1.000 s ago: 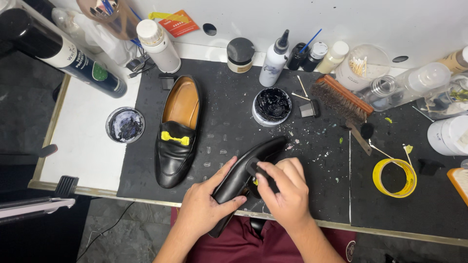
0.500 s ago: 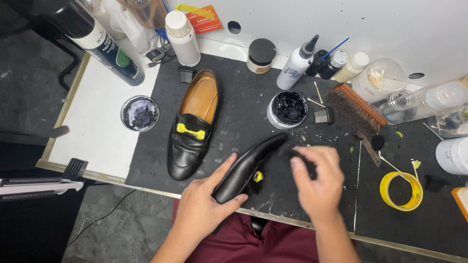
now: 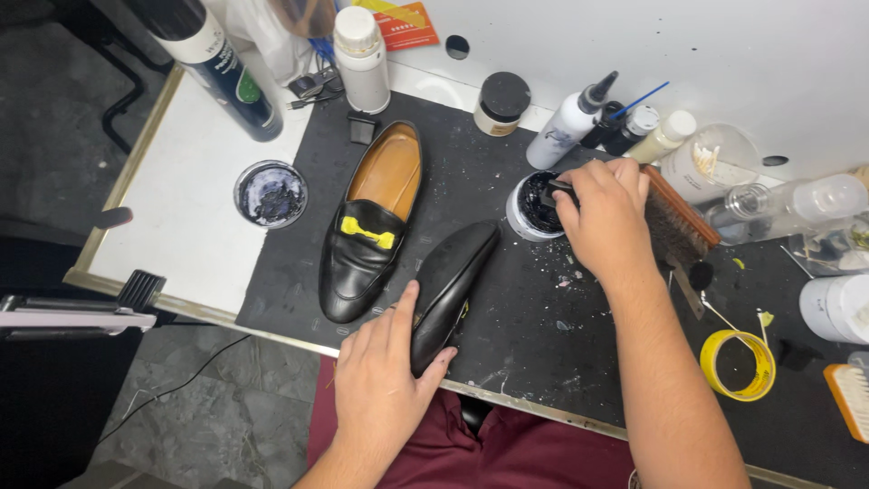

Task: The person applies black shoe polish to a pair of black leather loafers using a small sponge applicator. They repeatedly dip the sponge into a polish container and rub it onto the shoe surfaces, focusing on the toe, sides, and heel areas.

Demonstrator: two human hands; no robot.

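Bench (image 3: pixel 190 195) – white top with a black work mat (image 3: pixel 507 308) over most of it, crowded along the back with bottles and jars.

Black loafer (image 3: pixel 450 285) lies tilted on its side on the mat at the near edge, toe pointing away. Left hand (image 3: pixel 385 380) grips it at the heel end, thumb along the upper, fingers wrapped underneath – a firm, closed hold. Its mate, a second black loafer (image 3: pixel 371 231) with yellow tape over the buckle, sits upright just to the left, touching or nearly so.

Right hand (image 3: pixel 605 215) reaches forward to the open tin of black polish (image 3: pixel 534 206), fingertips pinched shut on a small dark applicator (image 3: pixel 559 190) dipped at the tin's rim. Tin is well ahead of the held shoe, to its right.

Judgement: pick up only a light load – skim the surface rather than dig, wipe excess on the rim. Keep the left grip steady so the shoe's side stays presented.

Wooden horsehair brush (image 3: pixel 674 217) lies just behind the right hand, partly hidden. Yellow tape roll (image 3: pixel 738 365) far right.
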